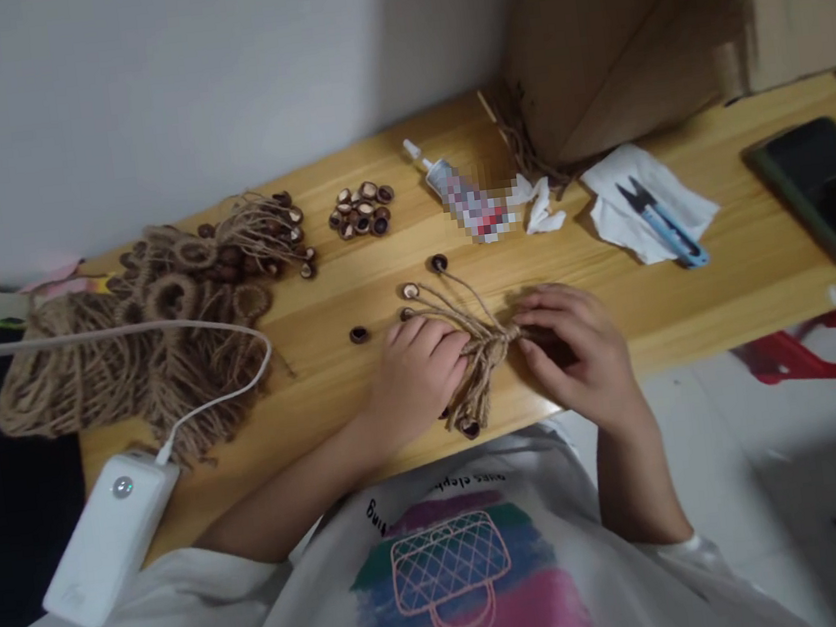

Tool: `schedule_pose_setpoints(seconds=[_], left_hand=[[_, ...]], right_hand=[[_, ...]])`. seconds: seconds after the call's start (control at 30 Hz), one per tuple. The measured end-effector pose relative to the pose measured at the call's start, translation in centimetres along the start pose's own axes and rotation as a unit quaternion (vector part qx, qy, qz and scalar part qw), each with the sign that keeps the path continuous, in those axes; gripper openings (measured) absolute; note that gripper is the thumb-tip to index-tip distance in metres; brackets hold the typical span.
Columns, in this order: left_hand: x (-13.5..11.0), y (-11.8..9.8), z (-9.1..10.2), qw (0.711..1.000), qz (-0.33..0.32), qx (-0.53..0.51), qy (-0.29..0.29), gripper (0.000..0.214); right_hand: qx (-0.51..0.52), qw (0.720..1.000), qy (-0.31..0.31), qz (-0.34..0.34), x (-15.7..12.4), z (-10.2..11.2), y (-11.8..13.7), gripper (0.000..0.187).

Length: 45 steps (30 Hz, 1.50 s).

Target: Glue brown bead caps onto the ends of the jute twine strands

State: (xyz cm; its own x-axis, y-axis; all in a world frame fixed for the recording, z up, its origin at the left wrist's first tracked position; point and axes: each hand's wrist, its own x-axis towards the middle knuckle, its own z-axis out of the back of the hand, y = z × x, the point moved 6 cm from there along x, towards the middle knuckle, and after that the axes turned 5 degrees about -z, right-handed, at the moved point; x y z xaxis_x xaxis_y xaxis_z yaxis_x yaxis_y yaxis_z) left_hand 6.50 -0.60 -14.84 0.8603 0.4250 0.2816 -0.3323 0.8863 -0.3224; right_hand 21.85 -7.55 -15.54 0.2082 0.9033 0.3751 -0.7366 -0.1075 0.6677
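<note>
A bundle of jute twine strands (478, 347) with small brown nut caps at their ends lies on the wooden table (686, 283) close to my body. My left hand (416, 374) rests on the spread strands, fingers curled down over them. My right hand (577, 346) pinches the gathered end of the bundle, fingers closed. Loose brown caps (359, 334) lie just beyond the left hand.
A heap of jute twine pieces (141, 335) and a small pile of caps (361, 209) sit at the left and back. A glue tube (461, 193), snips (660, 215) on tissue, a phone (827, 191), a cardboard box (626, 18) and a white power bank (107, 535) with cable lie around.
</note>
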Motion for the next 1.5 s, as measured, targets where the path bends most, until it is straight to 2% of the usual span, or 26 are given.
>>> schedule_pose_setpoints(seconds=[0.17,0.47,0.97,1.17,1.5], left_hand=[[0.2,-0.5,-0.2,0.999,-0.043,0.021,-0.005,0.013],[0.3,-0.3,-0.4,0.997,-0.059,0.025,-0.034,0.018],[-0.1,0.5,-0.5,0.994,-0.024,-0.069,-0.083,0.010],[-0.2,0.9,-0.4,0.996,0.017,-0.050,-0.073,0.012],[-0.2,0.5,-0.4,0.997,-0.013,-0.019,-0.072,0.011]], right_hand=[[0.001,1.000,-0.001,0.007,-0.2,0.0,-0.2,0.019],[-0.008,1.000,0.001,0.011,-0.3,0.0,-0.3,0.020],[-0.036,0.999,-0.003,0.029,-0.1,-0.3,0.0,0.019],[-0.032,0.999,-0.003,0.022,-0.1,-0.3,-0.1,0.018],[-0.024,1.000,-0.006,0.016,-0.1,-0.3,-0.2,0.017]])
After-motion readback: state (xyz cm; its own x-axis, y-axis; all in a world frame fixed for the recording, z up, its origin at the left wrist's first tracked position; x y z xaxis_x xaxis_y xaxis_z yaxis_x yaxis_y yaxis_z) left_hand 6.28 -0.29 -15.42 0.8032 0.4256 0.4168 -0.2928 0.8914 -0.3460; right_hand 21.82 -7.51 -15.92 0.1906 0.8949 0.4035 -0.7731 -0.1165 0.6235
